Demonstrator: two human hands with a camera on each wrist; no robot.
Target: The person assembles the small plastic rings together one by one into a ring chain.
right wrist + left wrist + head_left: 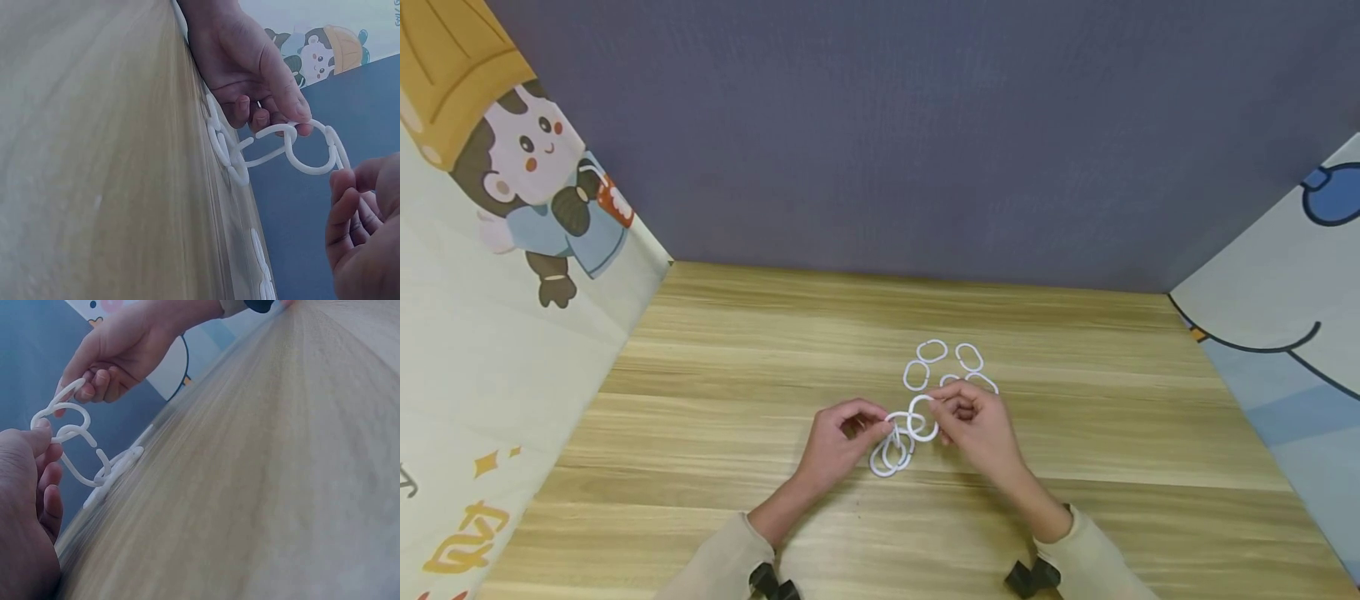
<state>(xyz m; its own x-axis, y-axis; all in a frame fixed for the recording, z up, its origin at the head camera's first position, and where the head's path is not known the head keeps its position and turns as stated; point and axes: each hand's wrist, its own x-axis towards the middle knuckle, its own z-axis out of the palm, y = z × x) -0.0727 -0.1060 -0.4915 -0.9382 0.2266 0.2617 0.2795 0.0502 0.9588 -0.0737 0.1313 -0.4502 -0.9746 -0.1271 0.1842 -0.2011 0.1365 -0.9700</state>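
Note:
Over the table, my left hand (842, 437) pinches a white oval plastic chain link (901, 413) between thumb and forefinger. Facing it, my right hand (977, 421) pinches another white link (923, 439), which overlaps the left one in the head view. Close up in the right wrist view, the right hand's link (340, 150) passes through the rounded link (309, 170) at the left fingertips. Below the left hand hang more joined links (880, 473), their lower end at the tabletop. Small gaps show in some of the links.
Several loose white links (916, 389) lie on the wood-grain table (737, 333) just beyond the hands, some partly hidden behind the right hand. A dark blue-grey panel (880, 150) stands at the back, with cartoon-printed walls (460, 317) on both sides.

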